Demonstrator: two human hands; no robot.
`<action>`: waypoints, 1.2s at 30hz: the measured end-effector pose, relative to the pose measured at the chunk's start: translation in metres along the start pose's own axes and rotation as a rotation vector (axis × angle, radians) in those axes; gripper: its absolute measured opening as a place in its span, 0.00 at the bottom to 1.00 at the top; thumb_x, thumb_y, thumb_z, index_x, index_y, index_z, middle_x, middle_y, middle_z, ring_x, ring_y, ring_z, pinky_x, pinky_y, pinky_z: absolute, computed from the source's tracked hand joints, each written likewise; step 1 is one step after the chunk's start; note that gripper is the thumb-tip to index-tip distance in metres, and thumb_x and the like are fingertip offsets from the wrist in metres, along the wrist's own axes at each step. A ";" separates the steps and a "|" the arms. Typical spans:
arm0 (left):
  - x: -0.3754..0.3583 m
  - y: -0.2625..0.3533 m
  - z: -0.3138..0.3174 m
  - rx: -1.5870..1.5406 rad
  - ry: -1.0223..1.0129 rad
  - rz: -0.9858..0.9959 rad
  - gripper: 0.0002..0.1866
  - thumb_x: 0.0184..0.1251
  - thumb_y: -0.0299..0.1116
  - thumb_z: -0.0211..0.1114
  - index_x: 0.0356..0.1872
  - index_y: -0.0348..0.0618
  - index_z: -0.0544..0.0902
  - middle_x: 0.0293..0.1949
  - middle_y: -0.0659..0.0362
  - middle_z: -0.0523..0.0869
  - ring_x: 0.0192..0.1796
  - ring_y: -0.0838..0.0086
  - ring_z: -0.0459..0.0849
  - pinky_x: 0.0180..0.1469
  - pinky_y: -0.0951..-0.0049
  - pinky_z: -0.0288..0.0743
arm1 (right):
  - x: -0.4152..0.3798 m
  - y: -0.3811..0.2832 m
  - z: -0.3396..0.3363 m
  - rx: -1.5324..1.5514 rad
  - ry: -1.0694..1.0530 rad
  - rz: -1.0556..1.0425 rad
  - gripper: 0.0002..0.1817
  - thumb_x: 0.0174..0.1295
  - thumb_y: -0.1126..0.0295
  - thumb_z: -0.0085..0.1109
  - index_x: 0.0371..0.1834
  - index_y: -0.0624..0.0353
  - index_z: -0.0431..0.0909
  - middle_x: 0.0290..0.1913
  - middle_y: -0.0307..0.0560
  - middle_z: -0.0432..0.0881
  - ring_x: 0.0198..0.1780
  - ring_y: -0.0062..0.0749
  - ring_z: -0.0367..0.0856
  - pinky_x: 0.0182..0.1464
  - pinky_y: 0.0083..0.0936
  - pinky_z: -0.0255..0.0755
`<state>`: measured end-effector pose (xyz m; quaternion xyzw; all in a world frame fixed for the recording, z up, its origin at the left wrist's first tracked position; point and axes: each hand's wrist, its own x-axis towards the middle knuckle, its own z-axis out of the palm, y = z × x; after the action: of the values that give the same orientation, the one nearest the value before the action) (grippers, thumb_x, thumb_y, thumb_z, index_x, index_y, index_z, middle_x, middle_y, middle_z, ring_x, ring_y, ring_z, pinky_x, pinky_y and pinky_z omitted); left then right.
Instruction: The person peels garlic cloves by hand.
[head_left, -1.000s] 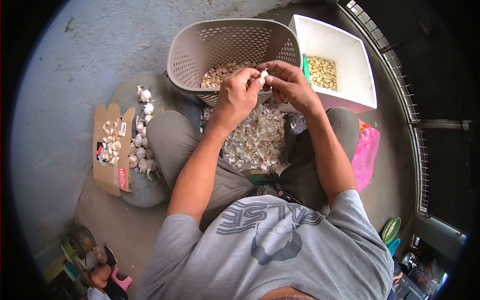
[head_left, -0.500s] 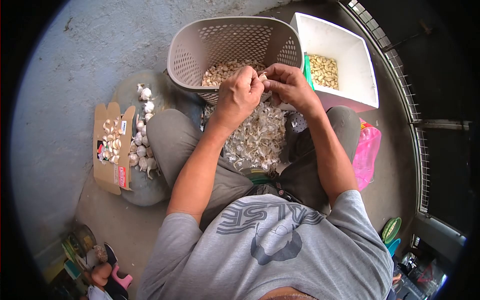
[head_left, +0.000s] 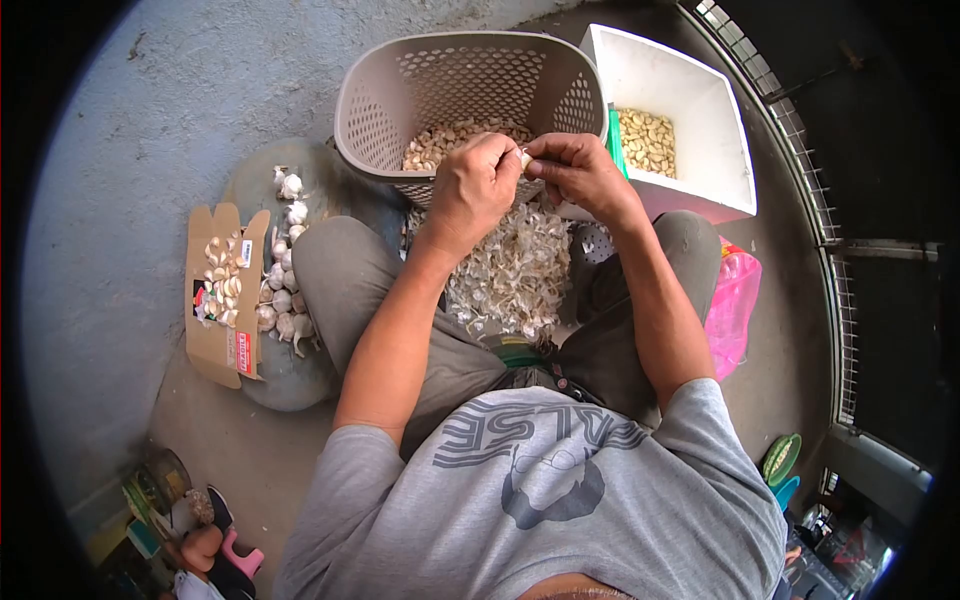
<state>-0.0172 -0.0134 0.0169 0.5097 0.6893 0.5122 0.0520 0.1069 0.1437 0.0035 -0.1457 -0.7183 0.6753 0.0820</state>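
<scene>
A small garlic clove [head_left: 526, 160] is pinched between the fingertips of my right hand [head_left: 583, 176]. My left hand [head_left: 472, 187] is closed against it from the other side, its fingertips at the clove. Both hands are over the front rim of a brown perforated basket [head_left: 375, 95], which holds many unpeeled cloves [head_left: 440, 140]. Below the hands, between my knees, lies a heap of papery garlic skins [head_left: 512, 270]. Whatever lies inside the left fingers is hidden.
Peeled cloves [head_left: 647, 142] lie in a white foam box [head_left: 715, 130] at the right. Left of my knee are garlic bulbs [head_left: 284, 300] and a cardboard box [head_left: 215, 355] bearing cloves. A pink bag [head_left: 733, 305] lies right. Another person's leg [head_left: 203, 548] shows at lower left.
Both hands stay close together, the left one shifted slightly left and down. The clove is slightly turned in the fingertips.
</scene>
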 end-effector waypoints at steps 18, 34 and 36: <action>0.001 0.007 0.003 -0.166 0.064 -0.032 0.08 0.74 0.26 0.66 0.47 0.33 0.83 0.38 0.54 0.84 0.35 0.70 0.86 0.36 0.70 0.81 | 0.000 -0.006 -0.002 0.226 0.010 -0.028 0.10 0.73 0.72 0.64 0.51 0.67 0.84 0.36 0.40 0.86 0.24 0.14 0.75 0.24 0.15 0.67; 0.001 0.009 -0.010 -0.388 -0.087 -0.298 0.06 0.75 0.27 0.65 0.41 0.33 0.85 0.34 0.59 0.89 0.29 0.79 0.87 0.31 0.78 0.79 | -0.002 -0.009 -0.004 0.315 -0.054 0.018 0.06 0.72 0.71 0.66 0.44 0.64 0.85 0.32 0.40 0.86 0.21 0.16 0.76 0.22 0.15 0.68; 0.000 0.005 -0.008 -0.292 -0.077 -0.260 0.06 0.75 0.27 0.63 0.41 0.33 0.84 0.33 0.58 0.88 0.28 0.79 0.87 0.31 0.77 0.79 | -0.002 -0.008 -0.004 0.318 -0.048 0.025 0.06 0.72 0.71 0.65 0.43 0.64 0.85 0.31 0.41 0.86 0.21 0.16 0.76 0.22 0.15 0.68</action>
<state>-0.0188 -0.0185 0.0247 0.4226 0.6653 0.5757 0.2176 0.1091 0.1468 0.0115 -0.1234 -0.6024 0.7847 0.0784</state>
